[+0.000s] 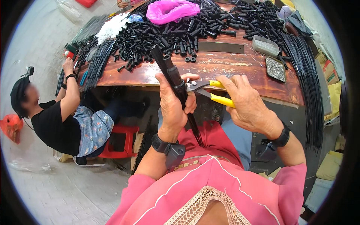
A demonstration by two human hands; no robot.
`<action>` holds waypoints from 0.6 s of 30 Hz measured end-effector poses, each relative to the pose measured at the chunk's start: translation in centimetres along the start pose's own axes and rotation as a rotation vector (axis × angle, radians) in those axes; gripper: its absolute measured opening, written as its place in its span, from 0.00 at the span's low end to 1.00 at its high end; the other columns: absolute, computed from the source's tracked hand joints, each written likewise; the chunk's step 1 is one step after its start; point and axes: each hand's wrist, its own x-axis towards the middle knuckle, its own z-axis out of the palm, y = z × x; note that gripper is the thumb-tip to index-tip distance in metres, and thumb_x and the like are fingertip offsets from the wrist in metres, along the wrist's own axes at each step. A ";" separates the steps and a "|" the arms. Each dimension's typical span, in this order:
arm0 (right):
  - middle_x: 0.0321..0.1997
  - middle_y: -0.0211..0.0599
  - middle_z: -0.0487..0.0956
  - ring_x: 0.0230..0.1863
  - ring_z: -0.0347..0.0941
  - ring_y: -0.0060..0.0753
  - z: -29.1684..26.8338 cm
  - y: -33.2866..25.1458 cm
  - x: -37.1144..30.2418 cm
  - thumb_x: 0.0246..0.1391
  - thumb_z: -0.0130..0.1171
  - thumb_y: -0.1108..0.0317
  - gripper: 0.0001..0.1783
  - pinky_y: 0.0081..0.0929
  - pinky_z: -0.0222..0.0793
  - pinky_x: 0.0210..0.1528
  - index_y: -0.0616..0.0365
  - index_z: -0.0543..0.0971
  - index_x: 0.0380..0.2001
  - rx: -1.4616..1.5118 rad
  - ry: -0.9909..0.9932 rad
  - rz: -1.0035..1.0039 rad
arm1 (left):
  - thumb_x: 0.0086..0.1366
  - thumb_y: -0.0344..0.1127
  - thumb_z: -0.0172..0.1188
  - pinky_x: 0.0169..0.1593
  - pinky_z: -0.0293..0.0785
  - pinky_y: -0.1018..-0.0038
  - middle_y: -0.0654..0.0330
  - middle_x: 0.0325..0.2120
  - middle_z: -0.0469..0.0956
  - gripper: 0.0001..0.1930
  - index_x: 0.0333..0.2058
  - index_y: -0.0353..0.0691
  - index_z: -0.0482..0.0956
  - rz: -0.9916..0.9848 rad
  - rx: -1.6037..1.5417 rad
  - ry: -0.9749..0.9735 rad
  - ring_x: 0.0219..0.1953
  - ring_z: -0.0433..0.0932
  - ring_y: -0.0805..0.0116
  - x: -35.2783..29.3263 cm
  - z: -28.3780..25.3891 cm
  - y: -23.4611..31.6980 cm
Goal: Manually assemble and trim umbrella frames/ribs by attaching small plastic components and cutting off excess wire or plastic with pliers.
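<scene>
Our left hand (173,100) wraps tilted black rods (161,60); our right hand (248,104) grips yellow-handled pliers (222,100), jaws at the rods. Black parts (157,36) heaped on table (138,76).

Items counted at one wooden table (125,77).
Hands of the worker: two, left hand (173,101) and right hand (248,101); yellow-handled cutters (224,100), one; magenta bag (153,14), one; flat bar (221,47), one; clear box (266,46), one; red stool (129,132), one; black tubes (165,32), beyond counting.
</scene>
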 end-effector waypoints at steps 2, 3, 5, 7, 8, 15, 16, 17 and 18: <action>0.43 0.52 0.66 0.44 0.63 0.53 0.9 0.0 0.1 0.39 0.58 0.78 0.38 0.43 0.65 0.45 0.63 0.63 0.58 -0.062 0.065 -0.014 | 0.62 0.76 0.25 0.14 0.54 0.80 0.68 0.05 0.58 0.48 0.41 0.34 0.78 0.005 0.004 0.037 0.07 0.54 0.78 0.1 0.1 0.0; 0.42 0.51 0.66 0.43 0.63 0.52 1.3 0.0 0.2 0.38 0.58 0.78 0.39 0.43 0.65 0.45 0.64 0.62 0.59 -0.124 0.130 -0.023 | 0.62 0.76 0.25 0.14 0.54 0.80 0.68 0.05 0.58 0.48 0.41 0.34 0.78 0.007 0.005 0.040 0.07 0.54 0.78 0.2 0.1 0.0; 0.42 0.51 0.66 0.43 0.63 0.52 1.7 -0.1 0.4 0.38 0.59 0.78 0.40 0.42 0.65 0.45 0.63 0.62 0.60 -0.152 0.159 -0.031 | 0.62 0.76 0.25 0.14 0.54 0.80 0.68 0.05 0.58 0.48 0.41 0.34 0.78 0.012 -0.001 0.065 0.07 0.54 0.78 0.2 0.1 0.1; 0.42 0.51 0.66 0.43 0.63 0.51 2.1 0.0 0.6 0.37 0.59 0.78 0.41 0.42 0.65 0.44 0.63 0.62 0.60 -0.179 0.187 -0.039 | 0.62 0.76 0.25 0.14 0.54 0.80 0.68 0.05 0.58 0.48 0.42 0.34 0.78 0.017 -0.007 0.074 0.07 0.54 0.78 0.2 -0.1 0.0; 0.41 0.50 0.66 0.42 0.63 0.51 2.4 0.0 0.7 0.38 0.59 0.78 0.40 0.42 0.65 0.44 0.63 0.62 0.60 -0.203 0.219 -0.040 | 0.62 0.76 0.26 0.14 0.53 0.80 0.68 0.05 0.58 0.48 0.42 0.34 0.78 0.020 -0.014 0.078 0.07 0.54 0.78 0.3 -0.2 0.0; 0.37 0.47 0.66 0.39 0.64 0.48 3.5 -0.1 0.8 0.39 0.55 0.78 0.34 0.38 0.66 0.38 0.64 0.65 0.56 -0.276 0.270 -0.008 | 0.61 0.77 0.26 0.13 0.53 0.80 0.68 0.05 0.58 0.48 0.42 0.34 0.78 0.016 -0.009 0.111 0.07 0.55 0.79 0.4 -0.3 0.1; 0.37 0.47 0.66 0.39 0.64 0.48 3.3 -0.1 0.9 0.39 0.55 0.78 0.34 0.38 0.66 0.38 0.64 0.65 0.56 -0.276 0.271 -0.009 | 0.61 0.77 0.26 0.13 0.53 0.80 0.68 0.06 0.58 0.48 0.42 0.34 0.78 0.014 -0.012 0.110 0.07 0.55 0.79 0.4 -0.3 0.1; 0.36 0.47 0.67 0.38 0.64 0.47 2.9 0.1 1.1 0.39 0.55 0.78 0.34 0.37 0.67 0.37 0.64 0.66 0.55 -0.313 0.285 -0.019 | 0.61 0.77 0.26 0.13 0.53 0.80 0.68 0.06 0.59 0.48 0.42 0.34 0.78 0.013 -0.015 0.110 0.07 0.55 0.79 0.4 -0.3 0.1; 0.36 0.46 0.67 0.38 0.64 0.47 2.6 0.2 1.3 0.38 0.55 0.78 0.33 0.36 0.68 0.36 0.65 0.66 0.54 -0.350 0.299 -0.030 | 0.61 0.77 0.26 0.13 0.53 0.80 0.68 0.06 0.59 0.48 0.42 0.34 0.78 0.012 -0.014 0.110 0.07 0.55 0.79 0.4 -0.2 0.1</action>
